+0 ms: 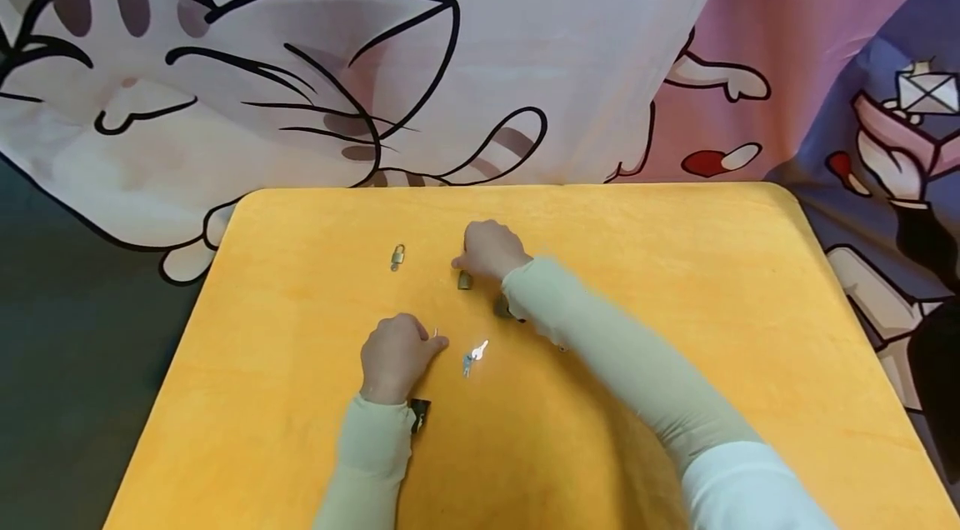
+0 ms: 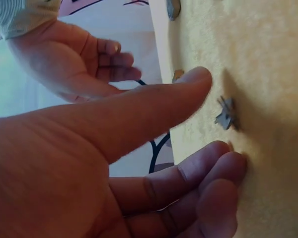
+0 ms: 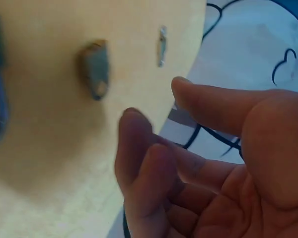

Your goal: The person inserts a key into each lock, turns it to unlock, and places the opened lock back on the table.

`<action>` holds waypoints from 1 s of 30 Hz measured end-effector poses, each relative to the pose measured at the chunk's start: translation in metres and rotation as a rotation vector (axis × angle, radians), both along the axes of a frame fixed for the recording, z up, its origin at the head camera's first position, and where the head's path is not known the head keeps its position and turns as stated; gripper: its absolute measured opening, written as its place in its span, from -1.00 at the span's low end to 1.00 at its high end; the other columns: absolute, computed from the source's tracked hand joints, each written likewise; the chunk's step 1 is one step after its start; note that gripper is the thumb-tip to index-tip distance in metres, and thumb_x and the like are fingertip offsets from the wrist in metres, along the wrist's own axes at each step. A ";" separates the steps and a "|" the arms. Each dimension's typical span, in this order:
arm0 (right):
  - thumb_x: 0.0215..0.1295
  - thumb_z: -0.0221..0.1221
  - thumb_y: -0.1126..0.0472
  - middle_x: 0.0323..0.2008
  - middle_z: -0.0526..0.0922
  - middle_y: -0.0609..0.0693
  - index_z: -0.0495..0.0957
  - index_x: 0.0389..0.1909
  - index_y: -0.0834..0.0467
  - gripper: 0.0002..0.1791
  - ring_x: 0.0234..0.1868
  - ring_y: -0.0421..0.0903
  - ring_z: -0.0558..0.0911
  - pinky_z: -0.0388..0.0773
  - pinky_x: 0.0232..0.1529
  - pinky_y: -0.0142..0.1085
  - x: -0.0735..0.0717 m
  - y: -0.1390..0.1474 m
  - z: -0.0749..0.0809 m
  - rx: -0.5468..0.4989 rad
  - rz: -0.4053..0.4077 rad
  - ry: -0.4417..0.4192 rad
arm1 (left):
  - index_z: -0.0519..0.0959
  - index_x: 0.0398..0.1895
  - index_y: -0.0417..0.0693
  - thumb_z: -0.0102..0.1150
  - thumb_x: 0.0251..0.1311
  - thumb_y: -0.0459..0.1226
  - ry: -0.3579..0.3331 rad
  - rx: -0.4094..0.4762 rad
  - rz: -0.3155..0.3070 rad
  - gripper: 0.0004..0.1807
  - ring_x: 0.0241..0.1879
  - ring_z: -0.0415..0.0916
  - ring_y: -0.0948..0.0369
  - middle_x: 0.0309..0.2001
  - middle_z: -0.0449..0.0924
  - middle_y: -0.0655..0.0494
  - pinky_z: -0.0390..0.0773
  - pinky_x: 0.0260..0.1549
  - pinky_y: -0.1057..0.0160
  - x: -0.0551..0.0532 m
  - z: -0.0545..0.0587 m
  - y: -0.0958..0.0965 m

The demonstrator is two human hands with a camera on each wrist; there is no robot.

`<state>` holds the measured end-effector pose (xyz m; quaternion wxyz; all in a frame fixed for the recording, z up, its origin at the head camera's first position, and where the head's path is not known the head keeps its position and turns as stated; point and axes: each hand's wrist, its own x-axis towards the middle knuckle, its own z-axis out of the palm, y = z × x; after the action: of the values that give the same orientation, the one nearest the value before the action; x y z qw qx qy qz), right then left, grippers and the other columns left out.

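My right hand hovers just beyond a small brass padlock, thumb and fingers apart and nothing between them. In the right wrist view that padlock lies beside the fingertips, off the hand. A smaller padlock lies farther left on the table. Partly hidden under the right sleeve is a darker, larger padlock. My left hand is low over the table, thumb apart from loosely bent fingers. Right of it lies a small bunch of silvery keys. A thin sliver by its fingertips is too small to identify.
The yellow table ends at a far edge against a cartoon-printed curtain. A small dark item shows beside the left cuff. The right forearm crosses the table's right half and covers part of it.
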<state>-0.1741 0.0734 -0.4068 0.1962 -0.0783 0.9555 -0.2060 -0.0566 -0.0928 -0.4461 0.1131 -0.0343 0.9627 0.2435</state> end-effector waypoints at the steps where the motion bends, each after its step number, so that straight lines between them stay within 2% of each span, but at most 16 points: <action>1: 0.31 0.34 -0.04 -0.56 0.57 -0.06 0.59 -0.50 0.11 -0.66 -0.55 -0.12 0.49 0.46 -0.50 -0.26 0.003 0.000 -0.003 0.015 0.010 -0.001 | 0.64 -0.70 0.00 0.50 0.03 -0.07 0.003 0.001 0.001 -0.68 -0.67 0.47 0.17 -0.65 0.57 0.14 0.46 -0.68 0.15 0.001 -0.001 0.000; 4: 0.28 0.36 -0.05 -0.63 0.49 -0.07 0.52 -0.58 0.11 -0.60 -0.60 -0.13 0.44 0.42 -0.56 -0.29 0.011 -0.002 -0.012 0.025 0.032 -0.003 | 0.66 -0.70 0.00 0.52 0.02 -0.09 0.008 -0.004 0.004 -0.70 -0.67 0.47 0.17 -0.65 0.58 0.14 0.46 -0.68 0.15 0.002 -0.002 0.001; 11: 0.27 0.38 0.06 -0.52 0.62 -0.07 0.60 -0.52 0.10 -0.74 -0.54 -0.12 0.53 0.49 -0.50 -0.28 0.021 -0.006 -0.031 0.000 0.016 0.020 | 0.67 -0.69 -0.03 0.52 0.03 -0.19 0.013 0.001 -0.012 -0.75 -0.69 0.46 0.18 -0.64 0.60 0.13 0.46 -0.70 0.15 0.004 -0.003 0.004; 16: 0.30 0.36 0.11 -0.48 0.63 -0.05 0.59 -0.45 0.11 -0.79 -0.50 -0.11 0.59 0.53 -0.47 -0.27 0.025 -0.006 -0.037 0.006 0.004 0.036 | 0.69 -0.66 -0.09 0.52 0.03 -0.28 0.020 0.045 -0.029 -0.79 -0.67 0.49 0.17 -0.61 0.62 0.11 0.51 -0.65 0.14 0.004 -0.005 0.006; 22: 0.26 0.39 0.14 -0.39 0.67 -0.03 0.63 -0.35 0.13 -0.84 -0.40 -0.09 0.62 0.59 -0.36 -0.24 0.027 -0.011 -0.038 -0.004 -0.013 -0.010 | 0.66 -0.64 -0.12 0.50 0.04 -0.35 0.021 0.124 -0.046 -0.80 -0.63 0.50 0.20 -0.61 0.60 0.14 0.56 -0.57 0.16 0.002 -0.007 0.005; 25: 0.26 0.39 0.17 -0.35 0.68 -0.06 0.66 -0.35 0.10 -0.89 -0.36 -0.11 0.62 0.58 -0.30 -0.26 0.028 -0.011 -0.039 -0.055 -0.019 -0.024 | 0.66 -0.62 -0.08 0.48 0.07 -0.33 0.042 0.119 -0.052 -0.81 -0.61 0.50 0.21 -0.59 0.60 0.16 0.56 -0.54 0.15 0.001 -0.006 0.002; 30: 0.22 0.42 0.23 -0.41 0.64 -0.09 0.66 -0.39 0.10 -0.89 -0.37 -0.14 0.57 0.52 -0.31 -0.32 0.031 -0.005 -0.045 -0.265 -0.057 -0.008 | 0.69 -0.57 -0.06 0.44 0.12 -0.31 0.072 0.097 -0.014 -0.84 -0.59 0.51 0.20 -0.55 0.63 0.14 0.55 -0.55 0.14 -0.002 -0.001 -0.003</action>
<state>-0.1434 0.0687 -0.4513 0.1819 -0.0755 0.9210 -0.3360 -0.0586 -0.0955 -0.4474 0.0814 -0.0132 0.9534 0.2901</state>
